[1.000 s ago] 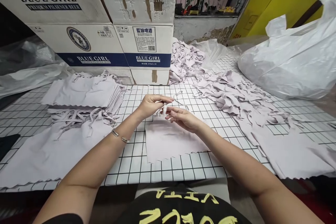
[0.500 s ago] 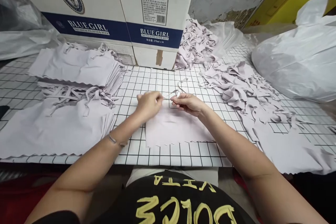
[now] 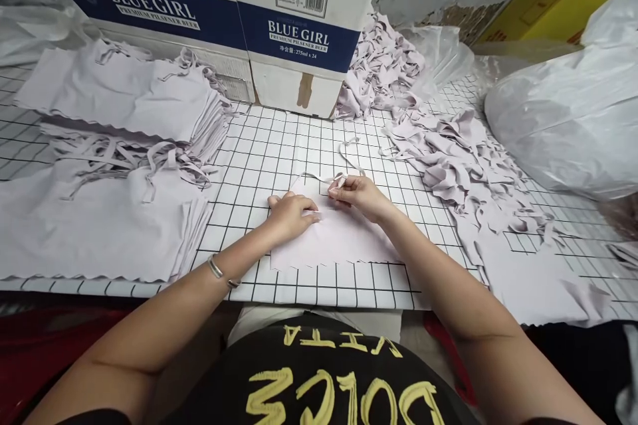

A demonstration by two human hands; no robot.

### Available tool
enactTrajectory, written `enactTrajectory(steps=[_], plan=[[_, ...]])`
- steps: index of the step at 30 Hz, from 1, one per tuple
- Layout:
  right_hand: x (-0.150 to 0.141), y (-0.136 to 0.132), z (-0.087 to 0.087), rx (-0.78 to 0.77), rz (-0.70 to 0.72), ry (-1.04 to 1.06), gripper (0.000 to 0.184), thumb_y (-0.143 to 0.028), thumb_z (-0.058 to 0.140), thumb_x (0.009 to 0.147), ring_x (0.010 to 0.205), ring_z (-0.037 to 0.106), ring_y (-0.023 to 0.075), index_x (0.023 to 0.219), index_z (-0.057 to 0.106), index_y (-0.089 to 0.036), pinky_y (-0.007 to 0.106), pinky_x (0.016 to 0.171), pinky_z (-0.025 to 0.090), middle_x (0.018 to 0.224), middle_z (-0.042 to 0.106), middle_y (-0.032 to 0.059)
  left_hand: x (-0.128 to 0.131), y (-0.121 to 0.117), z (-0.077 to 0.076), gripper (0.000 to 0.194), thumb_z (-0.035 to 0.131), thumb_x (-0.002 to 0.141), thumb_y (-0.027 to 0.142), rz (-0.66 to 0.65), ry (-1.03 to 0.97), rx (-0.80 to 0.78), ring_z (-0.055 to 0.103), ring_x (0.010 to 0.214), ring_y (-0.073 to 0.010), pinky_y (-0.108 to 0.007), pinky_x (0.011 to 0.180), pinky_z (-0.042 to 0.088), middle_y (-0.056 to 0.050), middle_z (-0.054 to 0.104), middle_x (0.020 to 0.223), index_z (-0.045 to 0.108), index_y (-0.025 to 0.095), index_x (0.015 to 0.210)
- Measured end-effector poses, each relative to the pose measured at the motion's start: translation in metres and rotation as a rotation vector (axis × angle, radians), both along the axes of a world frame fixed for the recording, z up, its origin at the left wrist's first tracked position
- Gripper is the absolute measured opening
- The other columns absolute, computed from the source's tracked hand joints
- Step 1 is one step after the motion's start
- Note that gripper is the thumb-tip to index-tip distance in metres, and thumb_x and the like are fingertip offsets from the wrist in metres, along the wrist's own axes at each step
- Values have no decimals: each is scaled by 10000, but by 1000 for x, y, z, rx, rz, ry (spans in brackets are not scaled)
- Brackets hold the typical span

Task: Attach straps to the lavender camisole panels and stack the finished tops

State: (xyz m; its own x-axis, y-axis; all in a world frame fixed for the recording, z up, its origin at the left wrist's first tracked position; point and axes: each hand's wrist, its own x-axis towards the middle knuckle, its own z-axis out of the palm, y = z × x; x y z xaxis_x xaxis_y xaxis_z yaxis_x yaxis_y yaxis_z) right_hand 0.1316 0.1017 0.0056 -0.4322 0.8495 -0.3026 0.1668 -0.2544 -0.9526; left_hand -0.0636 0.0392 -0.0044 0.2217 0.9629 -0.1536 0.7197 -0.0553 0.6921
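While my right hand (image 3: 359, 196) pinches a thin pale strap (image 3: 315, 177) between the thumb and the forefinger, my left hand (image 3: 292, 218) lies low over the pale lilac cloth piece (image 3: 343, 239), its fingertips touching it; whether these left fingers also nip a small fold, I cannot tell. The cloth piece is spread flat before me on the white gridded table cover (image 3: 323, 289), between my two forearms, with its wavy edge turned towards my body. From my right fingers the strap makes a low arc to the left, and another thin strip (image 3: 343, 149) curls on the grid just behind this hand. At my left are two stacks of similar pieces, the farther stack (image 3: 119, 93) and the nearer stack (image 3: 94, 219), with ties on their tops. At my right a loose heap of lilac cloth (image 3: 458, 166) spreads near a white plastic bag (image 3: 568, 106), and a printed carton (image 3: 294, 46) stands behind
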Motion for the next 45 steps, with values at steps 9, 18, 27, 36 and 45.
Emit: enactTrajectory(steps=[9,18,27,36,45], plan=[[-5,-15,-5,466,279,-450,121,-269,594,833,670,521,128,802,656,-170,287,665,427,722,606,2,0,-2,0,219,609,829,387,9,-35,36,517,972,-257,-419,885,225,-30,699,861,702,215,730],[-6,-16,-12,520,306,-458,132,-283,588,850,662,509,129,803,644,-174,272,628,406,732,598,6,1,-3,1,192,616,818,356,24,-33,24,519,973,-259,-420,872,217,-29,699,855,692,208,722],[-6,-17,-11,526,325,-486,129,-278,568,857,668,506,134,807,632,-177,278,631,405,739,591,8,1,-3,-1,217,603,828,365,31,-40,25,521,965,-257,-418,887,218,-27,691,841,679,203,705],[-17,-23,-14,503,229,-415,126,-269,579,811,669,485,136,731,584,-171,282,634,387,699,541,-1,2,1,2,231,608,839,369,1,-11,-16,526,988,-257,-419,899,216,-21,689,826,675,191,707],[17,-13,13,577,-219,-571,371,-494,667,741,691,492,151,926,583,-184,293,644,402,847,593,46,-23,-40,11,445,606,859,413,132,356,297,483,1118,-328,-465,940,271,-138,571,1213,530,175,1228]])
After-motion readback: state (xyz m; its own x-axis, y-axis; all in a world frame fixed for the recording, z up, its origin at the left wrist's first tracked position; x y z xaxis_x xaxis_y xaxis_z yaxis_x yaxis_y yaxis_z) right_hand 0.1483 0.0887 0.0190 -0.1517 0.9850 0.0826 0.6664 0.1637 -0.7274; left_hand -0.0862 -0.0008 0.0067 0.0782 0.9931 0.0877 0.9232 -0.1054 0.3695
